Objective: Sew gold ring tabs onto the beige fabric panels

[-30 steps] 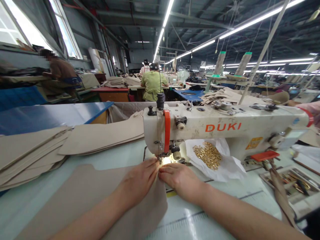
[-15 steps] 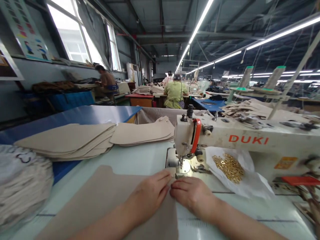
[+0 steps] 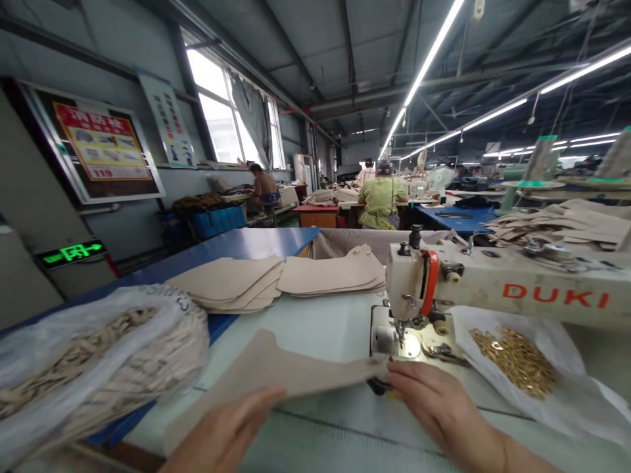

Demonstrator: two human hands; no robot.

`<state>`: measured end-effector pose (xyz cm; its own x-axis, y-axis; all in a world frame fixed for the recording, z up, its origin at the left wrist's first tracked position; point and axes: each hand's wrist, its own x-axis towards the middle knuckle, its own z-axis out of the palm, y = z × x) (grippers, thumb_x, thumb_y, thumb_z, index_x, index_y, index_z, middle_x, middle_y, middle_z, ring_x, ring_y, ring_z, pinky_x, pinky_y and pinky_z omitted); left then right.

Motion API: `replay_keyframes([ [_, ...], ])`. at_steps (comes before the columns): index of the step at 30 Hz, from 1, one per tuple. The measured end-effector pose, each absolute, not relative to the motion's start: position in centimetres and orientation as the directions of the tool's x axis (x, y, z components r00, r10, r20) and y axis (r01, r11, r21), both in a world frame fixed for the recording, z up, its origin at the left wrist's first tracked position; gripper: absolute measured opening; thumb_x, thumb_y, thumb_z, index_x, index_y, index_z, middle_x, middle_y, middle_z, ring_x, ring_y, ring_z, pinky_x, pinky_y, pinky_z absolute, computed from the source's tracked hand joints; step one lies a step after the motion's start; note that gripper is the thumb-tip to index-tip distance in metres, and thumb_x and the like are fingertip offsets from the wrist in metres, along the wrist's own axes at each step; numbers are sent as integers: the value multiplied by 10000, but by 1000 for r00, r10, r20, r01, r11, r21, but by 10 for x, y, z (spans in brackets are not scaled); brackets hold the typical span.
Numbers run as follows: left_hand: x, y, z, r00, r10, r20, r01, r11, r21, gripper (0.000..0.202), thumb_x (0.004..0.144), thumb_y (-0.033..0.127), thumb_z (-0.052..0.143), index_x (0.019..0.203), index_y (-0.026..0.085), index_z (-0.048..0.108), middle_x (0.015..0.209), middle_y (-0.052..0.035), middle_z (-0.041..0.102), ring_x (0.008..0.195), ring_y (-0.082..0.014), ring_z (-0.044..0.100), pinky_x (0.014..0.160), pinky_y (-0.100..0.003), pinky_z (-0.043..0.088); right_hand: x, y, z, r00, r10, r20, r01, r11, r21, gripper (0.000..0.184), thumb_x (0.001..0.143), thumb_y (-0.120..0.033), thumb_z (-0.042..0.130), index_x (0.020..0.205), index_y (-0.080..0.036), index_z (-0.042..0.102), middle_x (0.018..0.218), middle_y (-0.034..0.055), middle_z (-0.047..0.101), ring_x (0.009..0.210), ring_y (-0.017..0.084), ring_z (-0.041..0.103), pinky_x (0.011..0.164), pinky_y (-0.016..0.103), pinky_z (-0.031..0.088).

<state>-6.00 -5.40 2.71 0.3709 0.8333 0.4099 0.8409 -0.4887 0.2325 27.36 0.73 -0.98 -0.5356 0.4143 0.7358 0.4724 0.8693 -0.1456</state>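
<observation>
A beige fabric panel [image 3: 296,371] stretches from the left part of the table to the sewing machine [image 3: 409,282], its near edge raised off the tabletop. My right hand [image 3: 438,401] pinches the panel's corner just in front of the needle plate [image 3: 410,345]. At the panel's near left edge is my left hand [image 3: 231,420], slightly blurred, with its fingers closed over the cloth. Part of the panel is hidden behind that hand. Right of the needle, gold-coloured metal rings or buckles [image 3: 515,361] lie heaped on a white sheet [image 3: 566,341].
Two stacks of cut beige panels [image 3: 231,279] [image 3: 330,272] lie behind the work area. A clear plastic bag [image 3: 162,355] of fabric strips stands at left. A blue table [image 3: 246,240] adjoins. A co-worker in a yellow-green top [image 3: 382,200] sits ahead.
My left hand has moved left and toward me, away from the needle area. The panel's near edge has lifted and swung away from me. The view has turned left.
</observation>
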Motion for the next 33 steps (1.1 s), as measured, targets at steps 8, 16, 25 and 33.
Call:
replay_keyframes([
  [8, -28, 57, 158, 57, 692, 720, 987, -149, 65, 330, 902, 204, 363, 1148, 135, 573, 1123, -65, 670, 1071, -246, 606, 928, -367, 477, 274, 14, -14, -561, 423, 712, 516, 851, -98, 258, 945, -247, 410, 1116, -223, 601, 995, 66, 715, 877, 174, 690, 776, 240, 570],
  [16, 38, 197, 58, 185, 897, 402, 978, -210, 18, 408, 874, 71, 350, 1238, 134, 524, 1289, -115, 576, 1191, -191, 526, 1015, -309, 384, 284, 33, -21, -611, 489, 622, 540, 832, -124, 290, 964, -236, 356, 1043, -181, 630, 954, 64, 723, 841, 163, 699, 763, 209, 556],
  [25, 44, 195, 1, 116, 956, 268, 993, -122, 5, 477, 920, 388, 378, 1283, 94, 473, 1369, -179, 482, 1293, -263, 408, 1064, -395, 306, 279, 40, -29, -617, 479, 625, 492, 854, -169, 296, 978, -268, 339, 976, -202, 627, 836, 37, 727, 731, 144, 701, 689, 191, 560],
  [33, -9, 168, 46, 74, 938, 339, 997, -62, -45, 511, 909, 345, 404, 1374, 135, 376, 1478, -118, 340, 1374, -226, 263, 1124, -355, 193, 281, 34, -20, -549, 459, 699, 506, 848, -159, 288, 978, -274, 348, 954, -186, 621, 783, 41, 720, 707, 130, 697, 683, 175, 554],
])
